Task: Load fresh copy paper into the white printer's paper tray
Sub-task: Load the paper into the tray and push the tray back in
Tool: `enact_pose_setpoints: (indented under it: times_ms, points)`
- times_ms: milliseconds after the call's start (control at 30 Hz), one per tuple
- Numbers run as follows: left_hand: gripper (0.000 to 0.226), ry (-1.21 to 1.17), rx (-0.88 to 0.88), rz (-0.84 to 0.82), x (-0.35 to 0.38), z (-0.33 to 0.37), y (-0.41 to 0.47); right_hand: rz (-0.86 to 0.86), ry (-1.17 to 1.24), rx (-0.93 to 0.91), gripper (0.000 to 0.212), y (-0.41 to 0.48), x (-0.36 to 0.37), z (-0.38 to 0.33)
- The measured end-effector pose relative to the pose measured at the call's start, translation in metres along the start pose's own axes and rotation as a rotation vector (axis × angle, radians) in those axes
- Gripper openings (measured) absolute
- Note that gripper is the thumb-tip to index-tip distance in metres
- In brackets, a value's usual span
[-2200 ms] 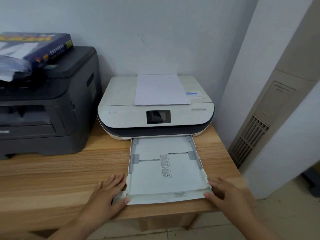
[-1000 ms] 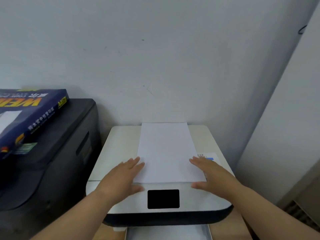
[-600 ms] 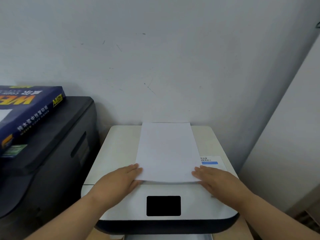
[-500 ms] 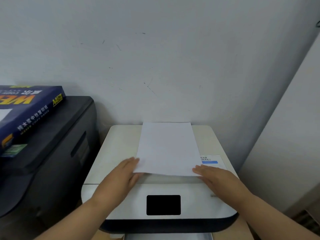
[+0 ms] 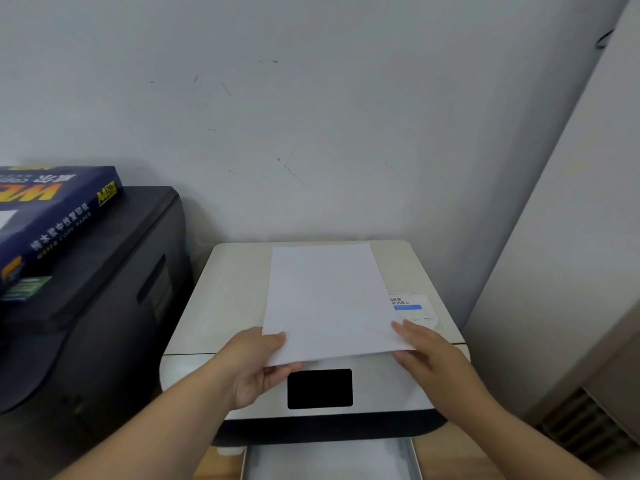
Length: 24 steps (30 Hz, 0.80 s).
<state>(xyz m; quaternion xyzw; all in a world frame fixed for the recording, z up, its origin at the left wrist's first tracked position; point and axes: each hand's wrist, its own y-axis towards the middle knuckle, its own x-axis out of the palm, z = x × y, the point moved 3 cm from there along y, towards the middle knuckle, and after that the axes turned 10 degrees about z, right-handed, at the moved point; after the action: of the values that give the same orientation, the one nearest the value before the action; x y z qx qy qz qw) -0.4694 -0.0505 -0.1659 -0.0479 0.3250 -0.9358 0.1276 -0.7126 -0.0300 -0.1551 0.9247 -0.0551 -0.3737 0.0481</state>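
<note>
White paper [image 5: 325,299] sits on top of printer [image 5: 228,299], near edge lifted; sheet count unclear. L hand [image 5: 252,365] pinches near-left corner, thumb on top, fingers under. R hand [image 5: 433,362] pinches near-right corner. Tray [image 5: 414,459] out below printer front.

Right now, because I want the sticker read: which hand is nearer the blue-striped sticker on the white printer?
Right. The right hand is at the sticker's near edge; the left hand grips the paper's near left corner, across the sheet.
</note>
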Motion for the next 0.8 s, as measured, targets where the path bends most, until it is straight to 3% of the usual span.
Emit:
enact_pose_setpoints:
  times_ms: [133,200,300,433,800]
  points:
    - [0.018,0.066,0.113,0.019,-0.002,-0.006,-0.005,0.132,0.955,0.627,0.039,-0.010,0.002,0.003]
    - [0.018,0.082,0.152,0.013,-0.004,-0.011,-0.008,0.157,1.130,0.812,0.030,-0.008,0.002,0.005]
    - [0.019,0.097,0.197,-0.024,-0.008,-0.019,-0.014,0.017,1.113,0.951,0.041,-0.006,0.006,-0.001]
    - [0.018,0.116,0.234,-0.073,-0.013,-0.030,-0.025,-0.078,0.958,0.957,0.015,-0.011,0.012,-0.001]
    - [0.017,0.179,0.338,-0.071,-0.042,-0.079,-0.070,0.012,0.634,0.666,0.026,-0.085,0.021,-0.003]
